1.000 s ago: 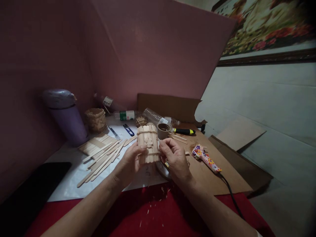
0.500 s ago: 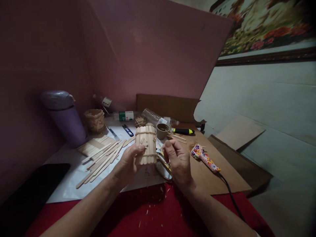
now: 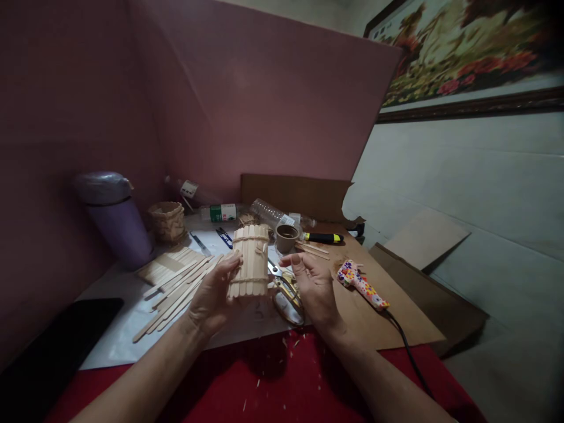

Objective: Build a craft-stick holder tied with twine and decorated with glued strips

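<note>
My left hand is closed around the left side of a craft-stick cup, holding it upright above the table. Two bands of twine circle the cup, and a small pale petal-like piece sits on its right side. To the right of the cup, apart from it, is my right hand, thumb and forefinger pinched together. Whatever is between those fingertips is too small to make out. Scissors with dark and yellow handles lie between the cup and my right hand.
Loose craft sticks fan out at left, near a purple bottle and a woven basket. Behind are a small brown cup and plastic bottles. A flowered glue gun with a cord rests on cardboard at right.
The craft-stick cup has turned in my left hand, so different sticks face me. My right hand's fingertips have come closer to the cup. The whole view has shifted slightly.
</note>
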Demonstrator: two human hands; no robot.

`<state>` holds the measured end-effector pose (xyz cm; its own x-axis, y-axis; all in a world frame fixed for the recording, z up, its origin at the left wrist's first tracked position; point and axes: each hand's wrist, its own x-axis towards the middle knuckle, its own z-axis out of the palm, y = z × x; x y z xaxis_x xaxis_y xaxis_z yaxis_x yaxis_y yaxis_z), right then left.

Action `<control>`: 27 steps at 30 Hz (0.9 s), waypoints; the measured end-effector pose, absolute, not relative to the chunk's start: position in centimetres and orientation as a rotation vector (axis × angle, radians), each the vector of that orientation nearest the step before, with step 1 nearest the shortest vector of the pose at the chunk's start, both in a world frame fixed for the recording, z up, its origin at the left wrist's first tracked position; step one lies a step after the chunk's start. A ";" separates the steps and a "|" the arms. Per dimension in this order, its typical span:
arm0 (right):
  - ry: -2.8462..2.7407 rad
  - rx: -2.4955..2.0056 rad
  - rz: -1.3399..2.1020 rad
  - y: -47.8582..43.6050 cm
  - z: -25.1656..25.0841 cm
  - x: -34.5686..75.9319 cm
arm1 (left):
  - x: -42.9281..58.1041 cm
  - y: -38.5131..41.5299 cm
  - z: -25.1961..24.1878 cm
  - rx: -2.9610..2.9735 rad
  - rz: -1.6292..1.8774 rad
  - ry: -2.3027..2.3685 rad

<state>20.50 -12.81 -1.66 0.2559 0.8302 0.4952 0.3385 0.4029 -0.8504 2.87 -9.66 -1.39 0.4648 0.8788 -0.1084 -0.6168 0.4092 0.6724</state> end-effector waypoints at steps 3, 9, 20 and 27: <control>-1.392 -1.228 0.500 -12.6 -2.1 20.6 | 2.7 -9.6 -1.2 0.600 1.004 0.447; -1.557 -1.149 0.690 -13.1 -2.3 19.9 | 2.5 -9.4 -1.2 0.585 0.986 0.359; -1.684 -1.135 0.293 -14.0 -2.0 19.0 | 2.7 -9.6 -1.0 0.579 0.983 0.320; -1.654 -1.166 0.258 -14.2 -2.2 18.8 | 3.4 -10.2 -0.9 0.605 1.030 0.431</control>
